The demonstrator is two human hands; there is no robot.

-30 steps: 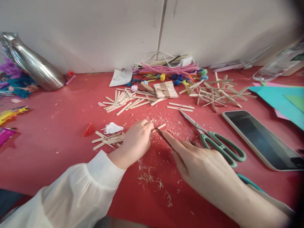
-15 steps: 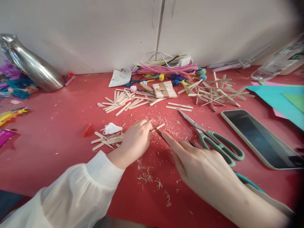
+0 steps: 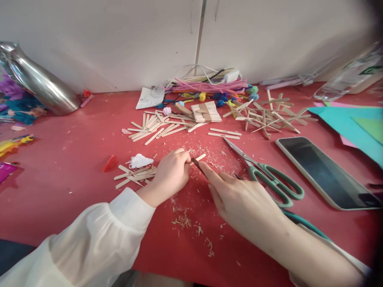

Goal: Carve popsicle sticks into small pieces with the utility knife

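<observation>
My left hand [image 3: 174,171] is closed round a wooden craft stick [image 3: 199,158], whose far end pokes out to the right. In my right hand [image 3: 239,195] is a thin dark-bladed craft knife [image 3: 198,164], its handle mostly hidden by the fingers. The index finger lies along the blade, and the tip meets the stick beside my left fingers. Wood shavings [image 3: 183,220] are scattered on the red table under and around both hands. Beside my left wrist lie several loose craft sticks [image 3: 134,175] and a white scrap [image 3: 140,161].
Green-handled scissors [image 3: 275,183] and a phone [image 3: 326,171] lie to the right. Behind are a bundled stick pack [image 3: 206,112], a tangled stick pile [image 3: 272,113] and pink pipe cleaners [image 3: 209,86]. A steel jug [image 3: 50,85] stands at left, coloured paper [image 3: 350,123] at right.
My right hand and the knife have shifted slightly left and up, toward my left fingers. The left hand keeps hold of the stick, and the view has moved a little.
</observation>
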